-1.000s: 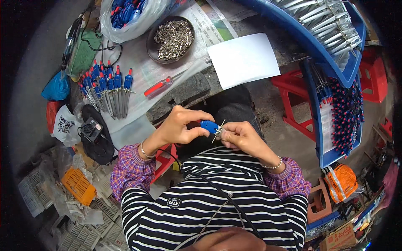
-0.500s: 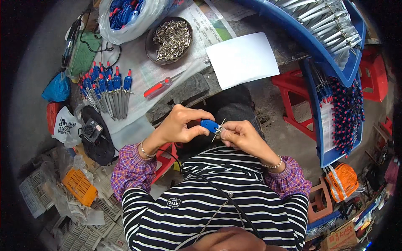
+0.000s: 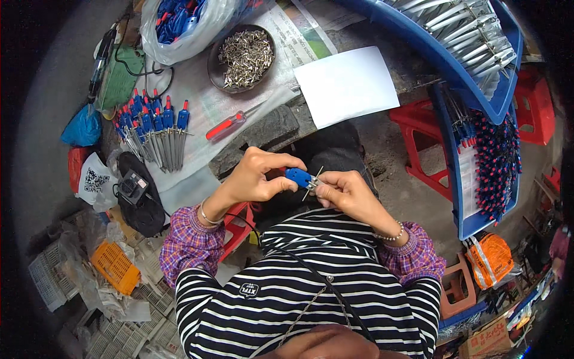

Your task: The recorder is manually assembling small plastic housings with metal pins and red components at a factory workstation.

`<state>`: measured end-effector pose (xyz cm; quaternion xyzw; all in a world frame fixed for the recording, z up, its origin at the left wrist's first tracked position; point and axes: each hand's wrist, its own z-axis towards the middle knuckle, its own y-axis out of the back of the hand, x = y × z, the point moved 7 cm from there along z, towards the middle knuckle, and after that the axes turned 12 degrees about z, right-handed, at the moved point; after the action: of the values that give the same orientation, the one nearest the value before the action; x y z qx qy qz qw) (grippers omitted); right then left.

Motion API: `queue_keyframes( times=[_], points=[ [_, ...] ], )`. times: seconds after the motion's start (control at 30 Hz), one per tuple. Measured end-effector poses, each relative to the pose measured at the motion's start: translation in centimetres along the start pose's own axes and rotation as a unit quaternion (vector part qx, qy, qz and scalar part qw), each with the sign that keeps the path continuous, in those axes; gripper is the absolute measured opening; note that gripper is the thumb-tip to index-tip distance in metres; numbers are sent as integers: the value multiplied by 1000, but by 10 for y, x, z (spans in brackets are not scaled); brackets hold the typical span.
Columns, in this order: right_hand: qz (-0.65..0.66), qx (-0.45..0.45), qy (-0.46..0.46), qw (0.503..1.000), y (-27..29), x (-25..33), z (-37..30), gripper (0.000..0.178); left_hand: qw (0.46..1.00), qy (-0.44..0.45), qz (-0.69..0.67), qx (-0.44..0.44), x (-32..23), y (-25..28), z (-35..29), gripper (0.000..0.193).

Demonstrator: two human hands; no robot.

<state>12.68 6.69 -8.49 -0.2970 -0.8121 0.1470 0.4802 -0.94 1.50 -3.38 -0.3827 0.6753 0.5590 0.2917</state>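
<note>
Over my lap, my left hand (image 3: 257,176) pinches a small blue plastic handle piece (image 3: 297,176) between thumb and forefinger. Thin metal parts stick out of its right end, with one slim pin lying crosswise. My right hand (image 3: 344,192) is closed on those metal parts with thumb and fingers, so both hands are on one piece. Its underside is hidden by my fingers. On the table, a fanned pile of blue-handled metal pieces (image 3: 161,128) with red tips lies at the left. Nearer my hands rests a red-handled screwdriver (image 3: 225,125).
A dark bowl of small metal rivets (image 3: 270,70) and a clear bag of blue parts (image 3: 206,36) stand at the back. White paper (image 3: 347,87) overlaps the table edge. Blue trays (image 3: 459,200) hold metal and blue-red pieces at right, near red stools (image 3: 418,122).
Both hands keep the same grip on the blue handle piece, which has shifted very slightly to the left. Nothing was let go or taken up.
</note>
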Motion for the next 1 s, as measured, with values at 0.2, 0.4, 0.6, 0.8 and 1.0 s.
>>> queue_keyframes(
  times=[0.2, 0.4, 0.6, 0.8, 1.0],
  points=[
    [3, -5, 1, 1000, 0, 2, 0, 19, 1000, 12, 3, 9, -1, 0, 2, 26],
    [-19, 0, 6, 1000, 0, 1, -1, 19, 999, -1, 23, 22, -1, -1, 1, 27],
    [-25, -4, 10, 1000, 0, 5, -1, 19, 999, -10, 29, 27, -1, -1, 2, 27],
    [-12, -10, 12, 1000, -1, 6, -2, 19, 999, 10, 21, 25, -1, 0, 3, 27],
    [-24, -7, 20, 999, 0, 4, -3, 19, 999, -4, 19, 26, -1, -1, 4, 27]
  ],
)
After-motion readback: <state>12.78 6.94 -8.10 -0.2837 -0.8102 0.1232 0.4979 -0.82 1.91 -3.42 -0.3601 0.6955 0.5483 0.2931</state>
